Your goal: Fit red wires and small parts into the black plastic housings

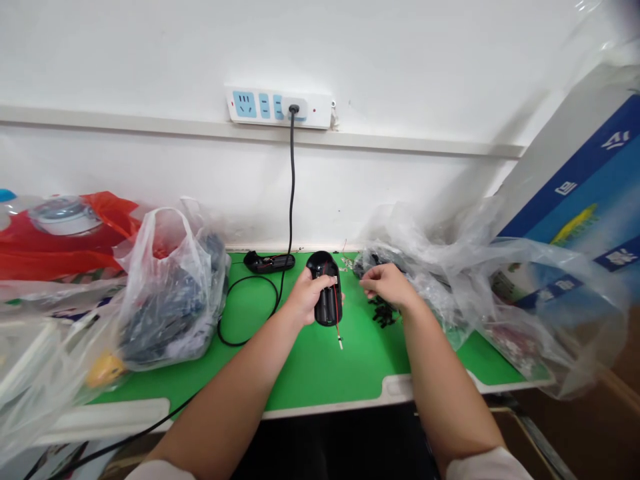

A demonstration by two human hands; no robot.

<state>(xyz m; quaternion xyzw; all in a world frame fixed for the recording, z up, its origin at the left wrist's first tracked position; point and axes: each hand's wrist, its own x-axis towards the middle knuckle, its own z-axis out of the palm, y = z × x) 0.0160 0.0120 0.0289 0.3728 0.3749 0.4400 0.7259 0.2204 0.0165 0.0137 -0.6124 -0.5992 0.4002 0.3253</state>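
Note:
In my left hand (309,297) is a black oval plastic housing (327,310), its hollow inner side facing up. The thumb presses on its inside, near a small pale part. A red wire (337,303) runs down the housing's right side and ends in a small white connector (341,343) that hangs past the lower end. My right hand (387,285) is to the right of the housing, apart from it, with its fingers pinched together; whether anything is between the fingertips cannot be made out. Beneath it lies a pile of small black parts (384,313) on the green tabletop (320,373).
A second black housing (270,263) lies behind on the left, by a looped black cable (227,293). Filled plastic bags (173,300) stand left, and clear bags (430,267) spread right before a blue-and-white box (575,193). A power strip (280,107) is on the wall.

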